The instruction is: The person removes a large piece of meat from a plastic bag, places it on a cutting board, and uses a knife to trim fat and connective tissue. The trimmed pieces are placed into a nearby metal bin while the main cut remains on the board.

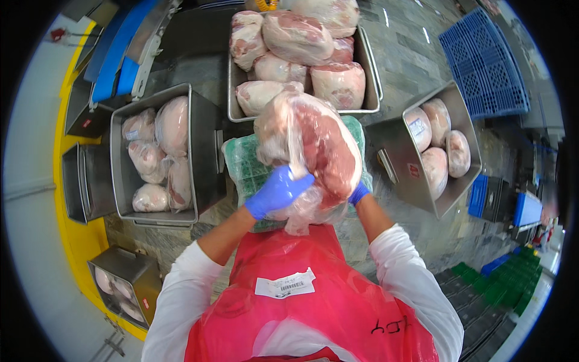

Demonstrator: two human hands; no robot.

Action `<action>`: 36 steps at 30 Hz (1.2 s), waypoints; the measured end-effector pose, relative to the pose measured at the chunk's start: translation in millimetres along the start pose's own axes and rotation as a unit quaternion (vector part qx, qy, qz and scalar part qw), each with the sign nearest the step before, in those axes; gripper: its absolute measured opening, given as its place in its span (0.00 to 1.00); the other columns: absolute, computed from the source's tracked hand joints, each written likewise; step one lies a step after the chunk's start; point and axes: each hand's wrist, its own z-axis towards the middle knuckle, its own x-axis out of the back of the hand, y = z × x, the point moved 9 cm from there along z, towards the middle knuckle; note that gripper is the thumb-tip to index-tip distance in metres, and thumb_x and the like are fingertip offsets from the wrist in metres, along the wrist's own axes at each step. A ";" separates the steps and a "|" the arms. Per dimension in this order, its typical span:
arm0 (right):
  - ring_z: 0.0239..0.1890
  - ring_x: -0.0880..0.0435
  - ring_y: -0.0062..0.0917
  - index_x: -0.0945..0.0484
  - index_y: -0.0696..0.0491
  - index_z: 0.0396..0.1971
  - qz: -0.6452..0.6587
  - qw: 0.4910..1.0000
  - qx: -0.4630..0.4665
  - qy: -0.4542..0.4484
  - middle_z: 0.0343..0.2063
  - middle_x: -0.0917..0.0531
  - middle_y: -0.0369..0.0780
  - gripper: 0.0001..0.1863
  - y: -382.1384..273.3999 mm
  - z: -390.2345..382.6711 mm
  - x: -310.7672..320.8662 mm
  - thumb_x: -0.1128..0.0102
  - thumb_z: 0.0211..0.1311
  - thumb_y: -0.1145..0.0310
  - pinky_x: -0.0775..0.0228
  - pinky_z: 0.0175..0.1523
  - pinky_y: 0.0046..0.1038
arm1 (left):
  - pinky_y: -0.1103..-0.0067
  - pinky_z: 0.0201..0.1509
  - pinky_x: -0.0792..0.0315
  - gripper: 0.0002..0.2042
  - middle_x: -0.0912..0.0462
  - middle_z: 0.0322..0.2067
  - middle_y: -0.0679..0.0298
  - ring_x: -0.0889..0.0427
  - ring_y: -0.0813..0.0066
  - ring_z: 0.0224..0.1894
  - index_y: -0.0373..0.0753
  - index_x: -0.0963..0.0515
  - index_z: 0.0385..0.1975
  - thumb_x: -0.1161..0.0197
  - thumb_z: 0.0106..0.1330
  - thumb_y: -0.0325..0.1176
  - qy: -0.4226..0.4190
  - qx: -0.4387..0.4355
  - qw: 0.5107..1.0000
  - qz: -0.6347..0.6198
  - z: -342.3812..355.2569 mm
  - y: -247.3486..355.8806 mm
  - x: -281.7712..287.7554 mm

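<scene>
A large piece of raw meat (pixel 329 142), pink with a pale fat rim, is held up in front of me, partly wrapped in a clear plastic bag (pixel 300 211). My left hand (pixel 280 190), in a blue glove, is closed on the bag's gathered plastic against the meat's near left side. Also gloved in blue, my right hand (pixel 360 193) holds the meat from its lower right; its fingers are hidden behind it. Beneath the meat stands a green plastic crate (pixel 244 166), partly covered.
Bagged meat pieces fill a metal bin (pixel 375 78) ahead, with more in metal bins at left (pixel 192 139) and right (pixel 443 196). Another meat bin (pixel 145 289) stands lower left. Blue plastic pallets (pixel 482 63) lean at far right; a blue conveyor (pixel 123 45) is upper left.
</scene>
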 end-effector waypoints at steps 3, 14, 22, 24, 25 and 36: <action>0.63 0.21 0.34 0.31 0.52 0.72 0.085 0.996 0.006 0.040 0.65 0.21 0.41 0.24 67.2 -25.0 -24.7 0.57 0.85 0.58 0.29 0.72 0.37 | 0.69 0.48 0.22 0.13 0.12 0.42 0.58 0.14 0.73 0.45 0.34 0.16 0.51 0.33 0.74 0.35 -0.019 0.063 0.998 -0.005 12.8 39.0 30.1; 0.45 0.15 0.30 0.24 0.46 0.62 0.357 0.920 -0.150 -0.058 0.49 0.15 0.40 0.19 162.4 -158.2 -46.7 0.57 0.83 0.55 0.19 0.48 0.30 | 0.74 0.56 0.20 0.24 0.13 0.49 0.61 0.15 0.75 0.48 0.32 0.23 0.62 0.28 0.68 0.32 -0.066 0.115 0.989 -0.066 38.6 -20.3 54.0; 0.37 0.12 0.29 0.21 0.56 0.51 0.113 0.945 -0.305 0.025 0.39 0.13 0.43 0.12 126.6 -169.9 -76.9 0.45 0.76 0.65 0.17 0.43 0.27 | 0.73 0.51 0.19 0.24 0.14 0.46 0.61 0.15 0.73 0.44 0.32 0.21 0.56 0.24 0.62 0.33 0.090 0.041 0.995 0.030 16.7 -24.5 86.3; 0.39 0.12 0.29 0.21 0.57 0.51 0.143 0.941 -0.296 0.082 0.41 0.13 0.43 0.12 122.4 -177.5 -75.9 0.45 0.75 0.67 0.17 0.46 0.28 | 0.73 0.46 0.18 0.23 0.14 0.43 0.61 0.15 0.73 0.40 0.32 0.20 0.54 0.23 0.60 0.32 0.133 -0.004 0.991 -0.012 11.2 -32.3 89.3; 0.40 0.12 0.29 0.21 0.58 0.52 0.189 0.928 -0.299 0.114 0.42 0.13 0.43 0.13 106.4 -188.8 -78.8 0.45 0.74 0.68 0.17 0.47 0.29 | 0.74 0.48 0.18 0.23 0.15 0.46 0.61 0.15 0.73 0.43 0.33 0.22 0.57 0.25 0.63 0.31 0.118 0.019 0.993 -0.025 12.0 -37.3 87.1; 0.46 0.14 0.32 0.21 0.55 0.56 0.221 0.952 -0.108 0.181 0.48 0.13 0.42 0.15 176.2 -142.7 -73.2 0.44 0.75 0.66 0.19 0.55 0.32 | 0.68 0.58 0.17 0.25 0.16 0.56 0.60 0.14 0.67 0.54 0.36 0.27 0.67 0.32 0.70 0.27 0.010 0.075 0.938 -0.337 -3.0 -58.5 22.4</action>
